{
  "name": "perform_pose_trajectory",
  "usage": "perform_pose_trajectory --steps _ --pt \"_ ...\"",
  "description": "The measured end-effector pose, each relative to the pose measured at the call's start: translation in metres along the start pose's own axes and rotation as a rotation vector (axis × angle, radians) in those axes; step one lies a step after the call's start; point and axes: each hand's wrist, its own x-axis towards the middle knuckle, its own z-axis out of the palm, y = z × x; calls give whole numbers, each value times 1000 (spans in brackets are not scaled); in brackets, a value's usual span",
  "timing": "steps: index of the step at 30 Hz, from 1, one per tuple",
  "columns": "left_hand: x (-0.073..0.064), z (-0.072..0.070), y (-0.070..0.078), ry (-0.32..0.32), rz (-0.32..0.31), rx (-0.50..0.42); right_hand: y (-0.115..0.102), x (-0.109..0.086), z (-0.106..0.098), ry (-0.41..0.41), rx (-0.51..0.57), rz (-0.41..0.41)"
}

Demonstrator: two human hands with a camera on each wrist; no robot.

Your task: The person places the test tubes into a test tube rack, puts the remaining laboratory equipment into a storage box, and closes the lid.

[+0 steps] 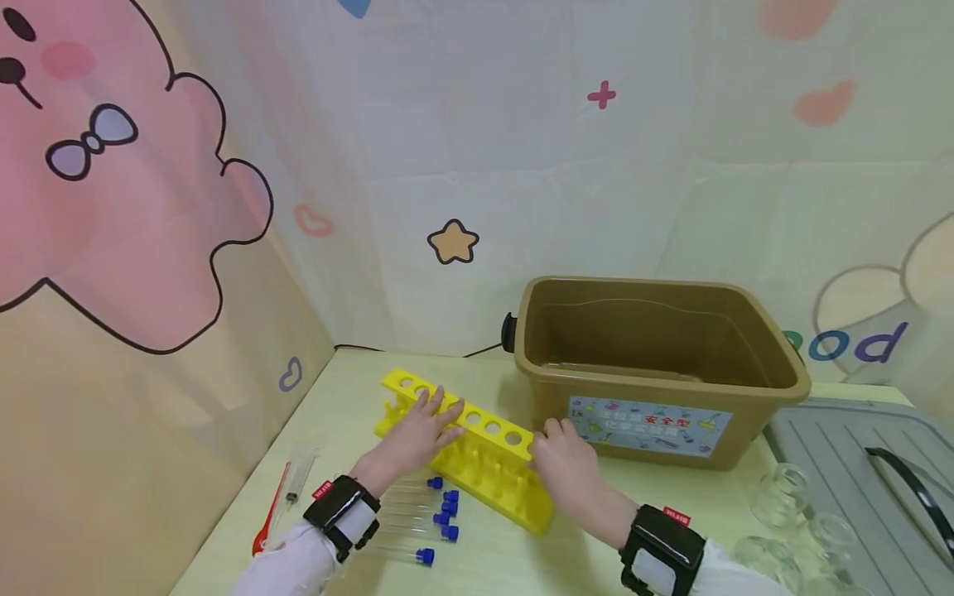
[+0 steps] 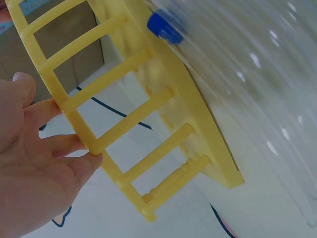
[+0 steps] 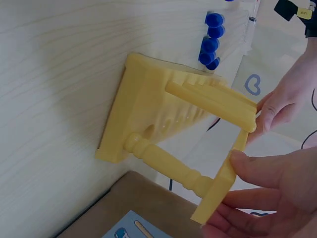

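A yellow test tube rack (image 1: 492, 476) with a row of round holes along its top stands slantwise on the table. My left hand (image 1: 416, 439) grips the middle of its top bar, and in the left wrist view the left fingers (image 2: 74, 144) are bent against the bar's edge. With my right hand (image 1: 568, 468) I pinch the near right end of the same bar; the right thumb (image 3: 262, 168) lies on one side, the fingers on the other. Several clear test tubes with blue caps (image 1: 450, 532) lie beside the rack, partly behind my left wrist.
Behind the rack's right end stands a brown plastic bin (image 1: 671, 393) with a label. A grey lid (image 1: 864, 447) with a black handle lies at the right, near several glass vessels (image 1: 782, 497). At the left are a syringe (image 1: 300, 476) and a red-and-white slender tool (image 1: 262, 530).
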Motion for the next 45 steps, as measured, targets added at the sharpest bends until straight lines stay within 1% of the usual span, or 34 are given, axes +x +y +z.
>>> perform_pose_trajectory --steps 3,5,8,10,12,14,17,18,20,22,24,28,32,35,42,45 --pt "1 4 5 -7 12 -7 4 -4 -6 -61 18 18" --pt "0 5 8 -14 24 -23 7 -7 -10 -88 37 22" --pt "-1 4 10 -27 41 -79 13 -11 -15 -107 64 21" --pt "-1 1 11 -14 50 -119 17 -14 -18 -116 77 30" --pt "-1 -3 9 29 58 -135 22 -17 -22 -135 86 47" --pt "0 -8 6 99 63 -115 27 -19 -25 -162 96 63" --pt "1 -14 -2 209 63 -45 35 -22 -29 -199 101 76" --pt "2 -16 -4 231 56 -27 38 -23 -30 -207 105 77" --pt "2 -18 -9 249 42 -2 43 -25 -31 -215 112 76" --pt "3 -19 -12 234 29 7 48 -27 -32 -213 128 70" --pt "4 -18 -14 198 20 1 54 -29 -32 -211 142 63" --pt "6 -12 -15 141 30 -27 63 -32 -33 -215 164 57" --pt "8 -9 -13 138 63 -50 72 -35 -35 -217 174 44" --pt "10 -9 -11 142 89 -62 79 -38 -36 -218 173 32" --pt "16 -9 -5 116 139 -90 96 -44 -40 -242 148 13" --pt "18 -8 -2 121 169 -103 105 -45 -41 -251 155 -2"
